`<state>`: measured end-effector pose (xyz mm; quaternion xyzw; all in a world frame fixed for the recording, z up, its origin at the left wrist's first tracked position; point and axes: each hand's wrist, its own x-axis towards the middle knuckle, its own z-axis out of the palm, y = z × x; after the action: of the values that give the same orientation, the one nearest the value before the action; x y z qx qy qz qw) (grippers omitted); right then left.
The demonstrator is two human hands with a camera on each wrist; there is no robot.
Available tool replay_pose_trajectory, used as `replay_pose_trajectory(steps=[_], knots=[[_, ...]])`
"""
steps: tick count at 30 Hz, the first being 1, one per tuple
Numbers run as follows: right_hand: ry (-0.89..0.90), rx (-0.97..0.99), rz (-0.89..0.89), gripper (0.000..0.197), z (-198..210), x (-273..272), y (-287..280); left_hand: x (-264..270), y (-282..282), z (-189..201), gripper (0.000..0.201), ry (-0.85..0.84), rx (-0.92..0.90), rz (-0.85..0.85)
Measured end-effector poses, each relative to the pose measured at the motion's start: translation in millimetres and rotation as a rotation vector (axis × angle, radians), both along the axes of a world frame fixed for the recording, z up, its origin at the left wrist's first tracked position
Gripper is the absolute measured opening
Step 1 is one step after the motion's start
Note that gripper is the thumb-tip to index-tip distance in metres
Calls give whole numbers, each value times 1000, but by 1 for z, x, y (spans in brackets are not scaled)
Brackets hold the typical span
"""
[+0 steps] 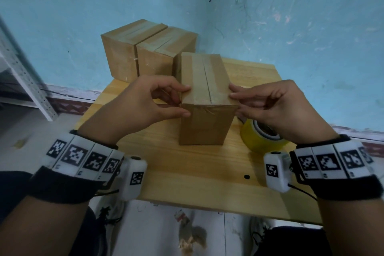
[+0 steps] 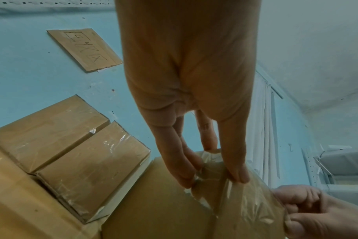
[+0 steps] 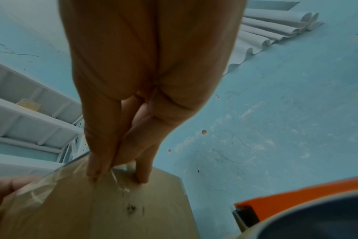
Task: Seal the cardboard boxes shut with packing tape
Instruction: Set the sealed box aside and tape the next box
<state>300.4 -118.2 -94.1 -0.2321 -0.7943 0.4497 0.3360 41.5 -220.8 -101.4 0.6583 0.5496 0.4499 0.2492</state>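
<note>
A tall cardboard box [image 1: 204, 81] stands upright in the middle of the wooden table [image 1: 197, 172]. Clear packing tape [image 1: 207, 108] runs over its top seam and down its near face. My left hand [image 1: 186, 100] pinches the box's near left top corner, fingers on top and thumb on the front. In the left wrist view its fingertips [image 2: 238, 176] press wrinkled tape [image 2: 245, 202]. My right hand [image 1: 234, 102] pinches the near right top corner the same way, with fingertips [image 3: 94, 174] on the tape. A yellow tape roll [image 1: 252, 137] lies on the table under my right hand.
Two taped boxes [image 1: 124, 48] [image 1: 164, 50] stand side by side at the table's far left, touching the box I hold. A white metal shelf [image 1: 25, 81] stands at the left. An orange-edged object [image 3: 296, 198] shows low in the right wrist view. The blue wall is close behind.
</note>
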Motion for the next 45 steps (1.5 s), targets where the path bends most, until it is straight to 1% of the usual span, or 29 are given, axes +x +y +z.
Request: replay_pose_trajectory(steps=[2, 7, 10, 14, 18, 24, 26, 30, 31, 33, 35, 37, 40, 42, 45], knots=[[-8, -4, 1, 32, 0, 1, 1, 0, 1, -1, 34, 0, -9, 13], [-35, 27, -41, 30, 2, 1, 0, 3, 3, -2, 49, 56, -15, 46], [-35, 40, -67, 29, 3, 0, -2, 3, 3, -3, 53, 28, -38, 53], [-26, 116, -131, 26, -1, -5, -5, 7, 2, 0, 58, -13, -68, 62], [-11, 197, -190, 28, -4, -10, -6, 9, 1, 2, 58, -15, -70, 67], [-46, 269, -189, 26, -6, -11, -7, 10, -1, 1, 57, -18, -68, 81], [-51, 259, -190, 27, -6, -9, -5, 10, -2, 1, 56, -21, -67, 78], [-41, 155, -139, 28, -4, -3, -4, 11, -2, -1, 55, -18, -59, 70], [-40, 136, -126, 28, -3, 0, -4, 10, -2, -1, 59, -13, -77, 72], [-42, 111, -114, 28, -3, 5, -5, 7, -2, 0, 74, 14, -152, 58], [-47, 107, -134, 29, -3, 11, -5, 8, -5, 3, 87, 9, -216, -15], [-39, 107, -174, 30, -4, 17, -6, 13, -5, 5, 93, -57, -216, -69], [-66, 155, -250, 29, -6, 22, -5, 20, -3, 2, 101, -109, -170, -45], [-70, 186, -305, 29, -8, 22, -5, 23, -1, 0, 93, -117, -155, -38], [41, 172, -378, 27, -10, 17, -8, 27, 0, -1, 80, -160, -103, -43]])
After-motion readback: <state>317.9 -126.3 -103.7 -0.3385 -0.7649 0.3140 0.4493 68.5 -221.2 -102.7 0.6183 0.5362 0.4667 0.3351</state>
